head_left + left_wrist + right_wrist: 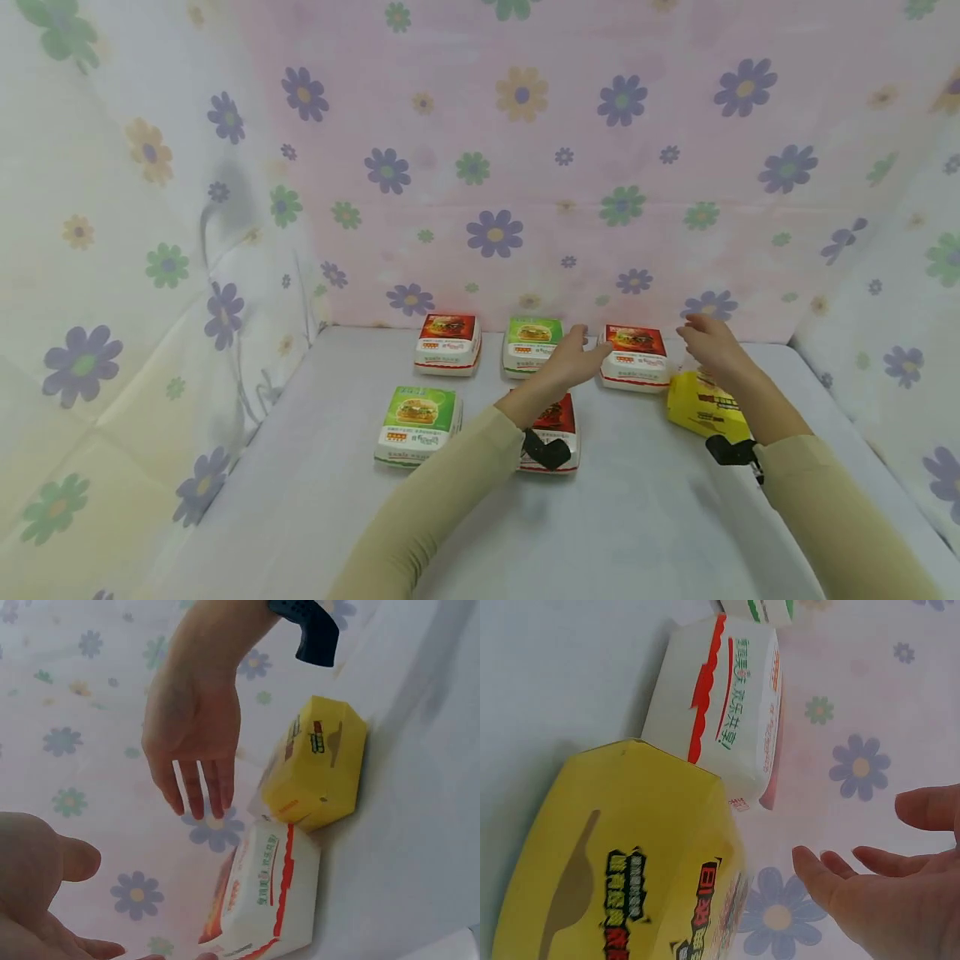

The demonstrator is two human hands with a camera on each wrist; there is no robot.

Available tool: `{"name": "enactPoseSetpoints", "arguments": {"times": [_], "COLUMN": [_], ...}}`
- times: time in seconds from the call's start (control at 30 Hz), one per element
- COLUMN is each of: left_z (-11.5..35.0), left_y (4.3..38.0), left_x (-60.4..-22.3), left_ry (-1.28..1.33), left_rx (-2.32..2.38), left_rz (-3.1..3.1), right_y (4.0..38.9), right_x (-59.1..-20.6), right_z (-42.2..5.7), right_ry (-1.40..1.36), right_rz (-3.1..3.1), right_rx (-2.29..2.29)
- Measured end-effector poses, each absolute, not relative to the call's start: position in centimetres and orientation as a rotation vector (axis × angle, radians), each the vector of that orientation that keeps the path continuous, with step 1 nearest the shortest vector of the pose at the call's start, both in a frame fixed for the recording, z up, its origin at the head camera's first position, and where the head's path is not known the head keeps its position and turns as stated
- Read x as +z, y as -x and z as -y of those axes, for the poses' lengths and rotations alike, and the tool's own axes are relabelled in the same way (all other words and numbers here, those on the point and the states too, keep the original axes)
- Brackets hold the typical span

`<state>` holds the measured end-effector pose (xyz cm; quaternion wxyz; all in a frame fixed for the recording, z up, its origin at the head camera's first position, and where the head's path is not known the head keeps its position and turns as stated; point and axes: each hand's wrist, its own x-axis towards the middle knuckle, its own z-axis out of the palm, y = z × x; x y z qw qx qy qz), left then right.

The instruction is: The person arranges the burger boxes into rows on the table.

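Observation:
My left hand (573, 360) hovers by the left side of a red-topped burger box (636, 379), its fingers loosely spread and holding nothing. On the other side, my right hand (714, 346) is raised above a yellow carton (693, 408), also with nothing in it. The left wrist view shows the right hand (196, 727) with fingers straight, apart from both boxes. In the right wrist view the yellow carton (652, 847) stands close against the white side of the burger box (739, 712). My right forearm covers part of the carton in the head view.
Left of my hands stand a green-topped box (528, 333) and a red-topped box (447, 346) along the flowered back cloth (450, 275). Nearer me are another green-topped box (418, 425) and a red-topped box (566, 425), partly behind my left arm. Cloth walls rise at both sides.

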<state>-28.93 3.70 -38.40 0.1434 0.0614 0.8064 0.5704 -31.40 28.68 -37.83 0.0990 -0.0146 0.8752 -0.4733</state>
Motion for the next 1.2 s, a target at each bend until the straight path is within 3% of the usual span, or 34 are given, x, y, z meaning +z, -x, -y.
{"name": "enactPoseSetpoints", "arguments": {"times": [0.43,0.8,1.2], "left_z": [-7.2,-9.1,-9.1], "left_y": [32.3,33.6,33.4], "left_x": [-40.0,-41.8,-42.2], "left_ry": [0.103,0.249,0.224], "left_rx": [1.911,2.0,1.967], "left_rz": [-1.99,-1.817,-1.826], "right_y": [35.6,36.3,36.4], "right_x": [-39.5,-40.5,-41.2], "right_z": [-27.4,-27.4,-27.2], "right_ry": [0.012,-0.09,-0.151], "right_rz": [-2.383,-2.339,-2.301], "right_rx": [-1.594,-1.598,-1.619]}}
